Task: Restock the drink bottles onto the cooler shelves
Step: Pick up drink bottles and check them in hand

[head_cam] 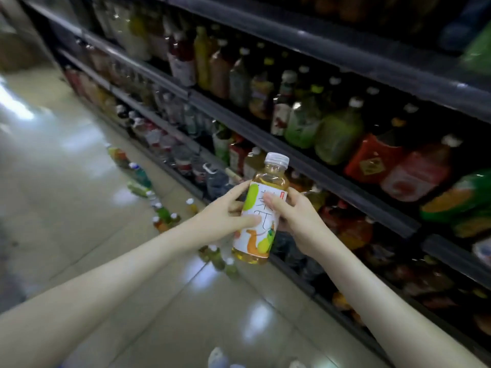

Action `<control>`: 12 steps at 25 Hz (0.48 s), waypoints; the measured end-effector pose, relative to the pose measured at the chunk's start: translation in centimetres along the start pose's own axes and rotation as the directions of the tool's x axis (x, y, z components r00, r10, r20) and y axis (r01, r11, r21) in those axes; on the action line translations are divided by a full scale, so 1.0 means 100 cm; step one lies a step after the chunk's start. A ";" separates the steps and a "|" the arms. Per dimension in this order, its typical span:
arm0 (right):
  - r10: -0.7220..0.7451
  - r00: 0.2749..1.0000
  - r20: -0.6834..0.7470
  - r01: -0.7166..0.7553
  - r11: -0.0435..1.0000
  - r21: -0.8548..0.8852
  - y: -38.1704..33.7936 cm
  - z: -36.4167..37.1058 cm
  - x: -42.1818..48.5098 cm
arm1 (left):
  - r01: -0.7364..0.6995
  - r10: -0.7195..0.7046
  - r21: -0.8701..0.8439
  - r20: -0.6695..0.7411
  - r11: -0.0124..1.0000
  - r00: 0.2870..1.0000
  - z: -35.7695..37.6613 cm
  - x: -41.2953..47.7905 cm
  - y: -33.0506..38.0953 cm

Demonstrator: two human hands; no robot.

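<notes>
A yellow tea bottle [261,208] with a white cap and a white label with green and orange fruit shapes stands nearly upright in the air, in front of the cooler shelves [305,166]. My left hand [225,216] grips its left side, thumb across the label. My right hand [295,216] grips its right side, thumb on the label's upper part. The shelves behind run from upper left to lower right and are packed with blurred drink bottles.
Several loose bottles [164,213] stand and lie on the shiny tiled floor [66,181] along the foot of the cooler, some just below the held bottle [220,257]. Bottle caps [218,357] show at the bottom edge. A cardboard box [13,51] sits far left.
</notes>
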State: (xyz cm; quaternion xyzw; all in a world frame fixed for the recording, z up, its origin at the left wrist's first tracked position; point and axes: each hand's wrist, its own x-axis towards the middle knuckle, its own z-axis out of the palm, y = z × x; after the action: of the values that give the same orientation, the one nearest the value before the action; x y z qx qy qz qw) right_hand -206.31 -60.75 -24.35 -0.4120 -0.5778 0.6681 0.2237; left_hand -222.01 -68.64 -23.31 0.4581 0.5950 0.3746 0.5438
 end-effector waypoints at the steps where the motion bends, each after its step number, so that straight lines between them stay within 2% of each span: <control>1: 0.021 0.999 0.033 -0.022 0.999 0.031 -0.003 0.022 0.014 | 0.013 -0.012 -0.020 0.047 1.000 0.999 -0.022 -0.007 -0.009; 3: 0.063 0.992 0.109 -0.070 0.996 0.058 -0.006 0.064 0.042 | 0.039 -0.039 -0.056 -0.001 0.998 0.999 -0.072 -0.018 -0.026; 5: 0.065 0.986 0.151 -0.067 0.998 0.009 -0.007 0.103 0.074 | 0.090 -0.083 0.039 -0.151 0.995 0.985 -0.109 -0.018 -0.043; 9: 0.048 0.998 0.037 -0.038 0.970 -0.240 -0.015 0.176 0.146 | 0.234 -0.081 0.334 -0.413 0.913 0.907 -0.169 -0.004 -0.054; 12: 0.044 0.998 0.041 -0.036 0.981 -0.190 -0.024 0.226 0.210 | 0.260 -0.077 0.358 -0.453 0.897 0.888 -0.237 0.016 -0.065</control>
State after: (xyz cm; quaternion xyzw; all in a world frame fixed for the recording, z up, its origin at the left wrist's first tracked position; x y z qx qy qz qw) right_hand -236.79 -57.21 -28.37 -0.4276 -0.6352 0.6237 0.1571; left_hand -246.40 -67.81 -26.92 0.4137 0.8028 0.2828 0.3232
